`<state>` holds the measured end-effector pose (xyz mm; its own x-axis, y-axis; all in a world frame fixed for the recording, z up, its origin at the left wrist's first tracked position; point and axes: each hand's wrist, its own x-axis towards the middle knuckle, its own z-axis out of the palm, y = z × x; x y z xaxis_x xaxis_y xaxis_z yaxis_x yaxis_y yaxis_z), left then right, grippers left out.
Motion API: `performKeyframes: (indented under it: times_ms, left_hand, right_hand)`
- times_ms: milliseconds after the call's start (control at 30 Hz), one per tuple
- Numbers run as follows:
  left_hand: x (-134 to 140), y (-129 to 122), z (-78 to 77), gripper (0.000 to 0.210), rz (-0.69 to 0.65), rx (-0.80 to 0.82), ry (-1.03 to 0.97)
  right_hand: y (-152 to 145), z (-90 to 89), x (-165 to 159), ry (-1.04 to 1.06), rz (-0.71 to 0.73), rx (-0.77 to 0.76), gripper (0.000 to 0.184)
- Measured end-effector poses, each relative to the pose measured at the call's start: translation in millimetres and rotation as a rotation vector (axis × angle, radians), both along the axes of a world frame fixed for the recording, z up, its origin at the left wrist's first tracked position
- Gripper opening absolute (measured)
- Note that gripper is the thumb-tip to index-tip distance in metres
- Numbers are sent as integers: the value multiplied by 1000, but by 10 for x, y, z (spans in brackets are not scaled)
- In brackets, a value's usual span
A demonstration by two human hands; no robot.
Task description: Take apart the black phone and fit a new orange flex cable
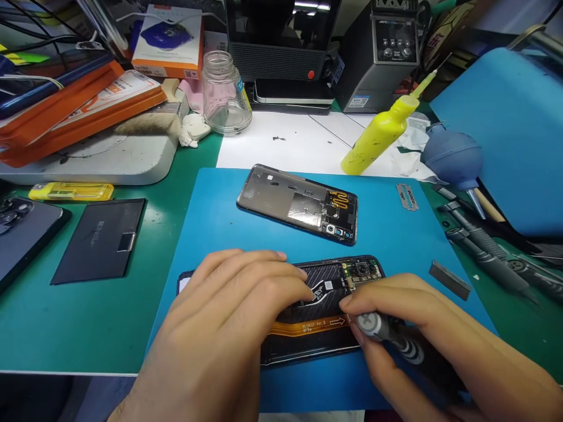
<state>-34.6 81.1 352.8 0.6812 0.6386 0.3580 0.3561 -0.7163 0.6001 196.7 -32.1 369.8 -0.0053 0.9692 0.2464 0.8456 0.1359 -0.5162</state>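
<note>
An opened phone (308, 347) lies on the blue mat, its orange flex cable (303, 328), black battery area and camera end bare. My left hand (229, 316) lies across its left part, fingers close together and bent over it; the thumb is hidden. In my right hand (409, 316) a dark grey screwdriver (372, 324) is tucked, its cross-marked cap pointing at the phone. Right thumb and index fingertip are at the phone's edge, beside the cable's arrow end; whether they pinch anything small, I cannot tell. Behind the phone lies a detached back cover (281, 196).
A yellow bottle (378, 138) with a needle tip stands on white paper, near a blue air blower (453, 155). Several screwdrivers (488, 264) lie at right. A razor blade (407, 197) and a grey bar (449, 280) rest on the mat. Leftward lies a flat black panel (99, 240).
</note>
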Motion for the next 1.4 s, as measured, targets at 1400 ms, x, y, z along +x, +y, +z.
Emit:
performKeyframes:
  times_ms: [1400]
  left_hand:
    - [48,78,-26,18,-184,166,135]
  right_hand:
    - [91,251,-187,559,-85,-174,44]
